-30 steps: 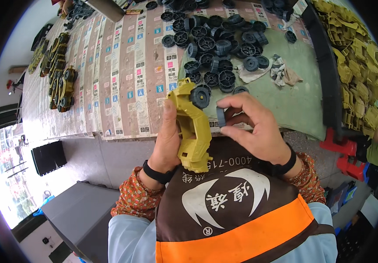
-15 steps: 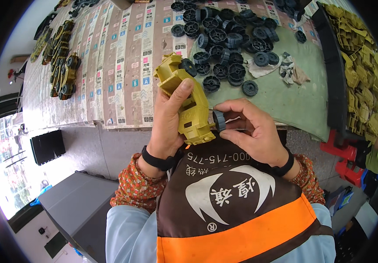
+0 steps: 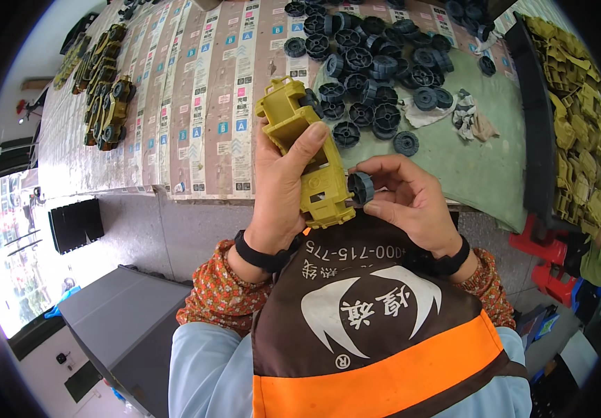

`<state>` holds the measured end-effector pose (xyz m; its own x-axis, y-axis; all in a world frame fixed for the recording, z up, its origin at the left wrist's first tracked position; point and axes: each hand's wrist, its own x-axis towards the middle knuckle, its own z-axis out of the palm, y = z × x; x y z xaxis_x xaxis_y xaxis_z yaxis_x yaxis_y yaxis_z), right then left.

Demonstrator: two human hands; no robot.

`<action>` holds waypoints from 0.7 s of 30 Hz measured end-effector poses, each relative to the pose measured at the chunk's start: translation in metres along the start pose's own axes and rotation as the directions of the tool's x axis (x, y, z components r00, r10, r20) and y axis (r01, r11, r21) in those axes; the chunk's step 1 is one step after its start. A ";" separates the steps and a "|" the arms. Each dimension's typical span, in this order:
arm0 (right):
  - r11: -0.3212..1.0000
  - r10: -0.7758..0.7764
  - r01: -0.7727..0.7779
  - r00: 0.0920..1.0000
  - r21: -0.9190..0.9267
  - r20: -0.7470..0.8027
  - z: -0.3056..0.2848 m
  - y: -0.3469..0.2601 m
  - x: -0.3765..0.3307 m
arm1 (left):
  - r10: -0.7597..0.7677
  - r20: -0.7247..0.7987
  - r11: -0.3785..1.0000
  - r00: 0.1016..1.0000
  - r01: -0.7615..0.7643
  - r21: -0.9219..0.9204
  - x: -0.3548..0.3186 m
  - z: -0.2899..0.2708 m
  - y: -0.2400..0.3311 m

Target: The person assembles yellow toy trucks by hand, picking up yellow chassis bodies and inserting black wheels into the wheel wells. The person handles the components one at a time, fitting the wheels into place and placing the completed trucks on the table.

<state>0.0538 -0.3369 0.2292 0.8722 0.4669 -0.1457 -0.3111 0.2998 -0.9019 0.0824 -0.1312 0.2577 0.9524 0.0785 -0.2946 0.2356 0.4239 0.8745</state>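
Observation:
My left hand (image 3: 283, 177) is closed around a yellow plastic toy vehicle body (image 3: 327, 187), held over the table's front edge with its thumb across the top. One dark wheel (image 3: 311, 102) sits at the far end of the body's right side. Between the thumb and fingers of my right hand (image 3: 405, 195) is a dark blue-grey toy wheel (image 3: 360, 187). That wheel is at the near end of the body's right side, close against it; whether it is seated there I cannot tell.
Loose dark wheels (image 3: 360, 59) are heaped on the table beyond my hands, partly on a green cloth (image 3: 475, 160). A black-walled bin (image 3: 534, 118) of yellow parts stands right. Rows of wheeled yellow bodies (image 3: 109, 115) lie far left. Red stools (image 3: 555, 275) stand below right.
The wheel in my right hand has turned to show its spoked face and come against the body's side. The body has become more upright in view.

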 end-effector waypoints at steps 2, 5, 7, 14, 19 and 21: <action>1.000 0.005 -0.005 1.000 -0.010 0.011 0.002 0.000 -0.001 | -0.013 0.009 1.000 1.000 0.013 -0.004 0.001 -0.001 0.000; 0.999 0.005 -0.005 1.000 -0.052 -0.008 0.002 0.003 -0.002 | -0.033 0.019 0.999 0.999 0.033 -0.021 0.002 -0.003 -0.001; 0.997 -0.003 0.001 1.000 -0.081 -0.025 0.004 0.003 -0.003 | -0.012 0.005 1.000 1.000 0.012 -0.010 0.002 -0.004 -0.004; 0.916 -0.021 0.052 0.996 -0.399 0.082 0.016 -0.013 -0.017 | 0.148 -0.081 0.988 0.986 -0.145 0.045 -0.001 0.006 -0.004; 0.998 0.038 -0.050 0.971 0.044 0.236 0.019 -0.013 -0.011 | 0.284 -0.099 0.959 0.954 -0.283 0.024 0.003 0.008 -0.008; 0.999 0.011 -0.020 0.967 0.033 0.256 0.018 -0.016 -0.010 | 0.321 -0.089 0.947 0.943 -0.317 0.056 0.005 0.006 -0.008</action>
<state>0.0429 -0.3313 0.2524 0.7432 0.6675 -0.0462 -0.3407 0.3181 -0.8847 0.0864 -0.1399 0.2518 0.9564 0.2903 -0.0308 -0.0685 0.3259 0.9429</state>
